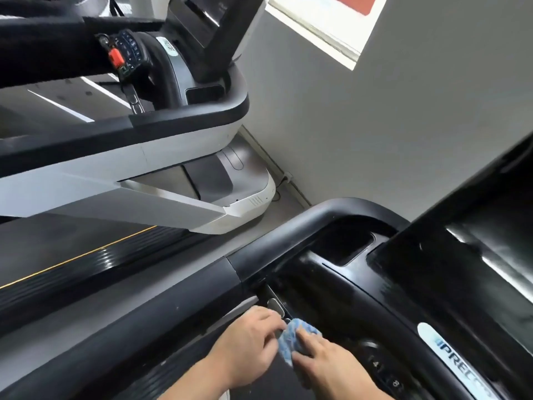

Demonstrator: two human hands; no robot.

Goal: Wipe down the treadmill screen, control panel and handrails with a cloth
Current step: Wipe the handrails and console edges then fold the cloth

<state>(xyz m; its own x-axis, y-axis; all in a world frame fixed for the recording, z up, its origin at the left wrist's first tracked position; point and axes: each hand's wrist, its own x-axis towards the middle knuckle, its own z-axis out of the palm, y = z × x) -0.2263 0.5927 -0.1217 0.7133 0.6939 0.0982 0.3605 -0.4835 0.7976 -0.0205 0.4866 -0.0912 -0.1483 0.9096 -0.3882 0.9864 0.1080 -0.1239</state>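
The left hand (245, 345) and the right hand (326, 356) meet low in the view over a small blue cloth (291, 339), which is bunched between them. The left hand's fingers curl in toward the cloth's left edge and appear to pinch it, though the fingertips are blurred and partly hidden by the fabric, so the grip itself is hard to confirm. The right hand lies over the cloth's right side with its fingers fairly straight, pressing the fabric down. The cloth sits just beside a small silver tab (275, 304) at the inner base of the near treadmill's left handrail (288, 241), a thick black bar that runs up from the lower left and bends around the console's corner. To the right of the hands is the glossy black control panel (383, 368), where dim keys marked 4 and 8 show, and beyond it a pale oval logo badge (452, 362) on the console's curved rim. Above that rises the dark screen (476, 255), tilted and catching streaks of light. A recessed holder (343, 243) is sunk into the console just inside the bend of the handrail. Further left stands a second treadmill (144, 157) with a grey frame, a black rail and a red safety clip (116, 57) on its console. A grey wall (375, 125) stands behind both machines.
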